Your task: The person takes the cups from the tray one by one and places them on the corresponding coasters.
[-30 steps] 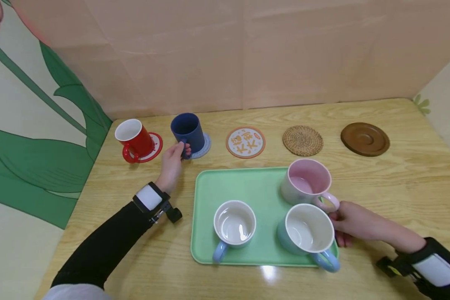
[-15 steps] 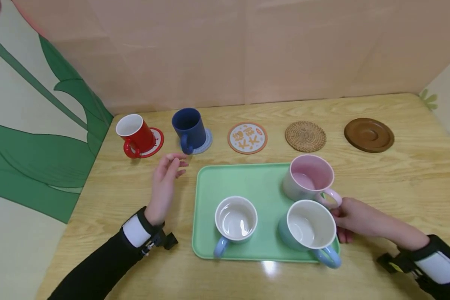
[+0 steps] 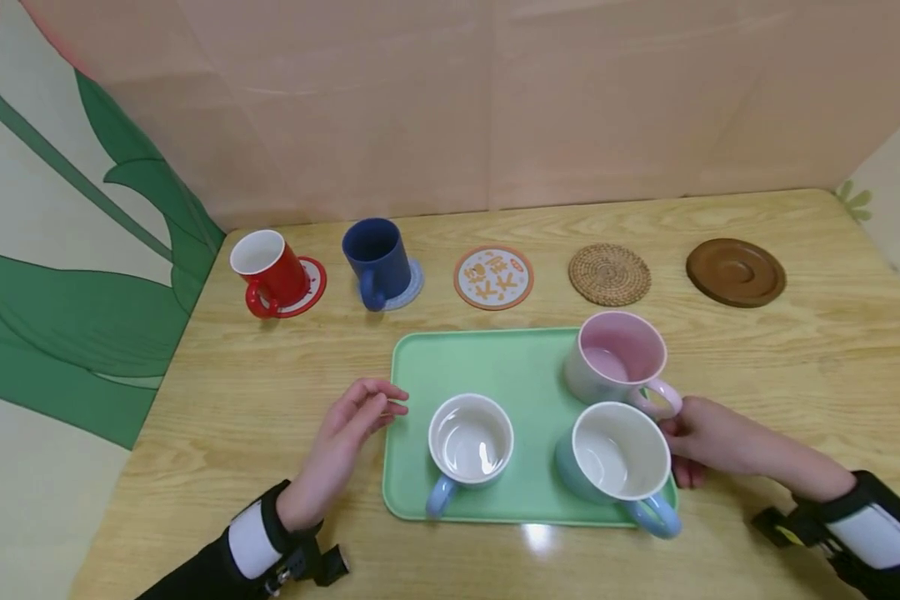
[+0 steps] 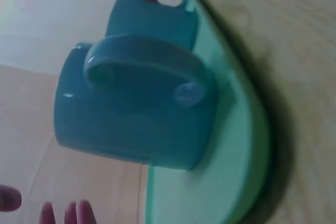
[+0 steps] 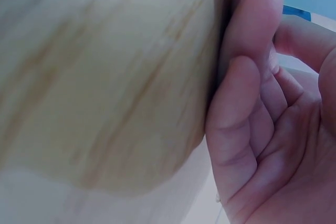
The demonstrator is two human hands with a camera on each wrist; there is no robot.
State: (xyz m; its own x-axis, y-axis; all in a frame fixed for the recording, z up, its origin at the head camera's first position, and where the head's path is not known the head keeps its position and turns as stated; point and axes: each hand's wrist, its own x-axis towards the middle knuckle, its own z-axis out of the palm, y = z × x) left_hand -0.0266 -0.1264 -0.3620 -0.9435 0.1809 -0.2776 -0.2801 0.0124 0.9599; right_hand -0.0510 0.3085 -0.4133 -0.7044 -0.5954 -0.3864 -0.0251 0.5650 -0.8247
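My left hand [image 3: 352, 429] hovers at the left rim of the green tray [image 3: 487, 364], fingers loosely bent and holding nothing. Beside it on the tray stands a blue mug with a white inside [image 3: 470, 442], its handle toward me; the left wrist view shows this mug [image 4: 131, 114] large. My right hand [image 3: 720, 437] pinches the tray's right edge, its other fingers curled low by the tabletop [image 5: 110, 103] in the right wrist view. Close to that hand are a larger light-blue mug [image 3: 618, 454] and a pink mug [image 3: 607, 358], both on the tray.
Along the back, a red mug [image 3: 285, 279] stands on a red-rimmed coaster and a navy mug [image 3: 390, 267] on a pale-blue coaster. Rightward lie an orange-rimmed coaster [image 3: 493, 277], a woven coaster [image 3: 610, 275] and a brown wooden saucer [image 3: 735, 272]. A wall [image 3: 487, 108] rises behind.
My left hand has let go of the navy mug's handle and come back toward me and right, to the tray's left rim. The navy mug stays on its coaster; my right hand keeps its place.
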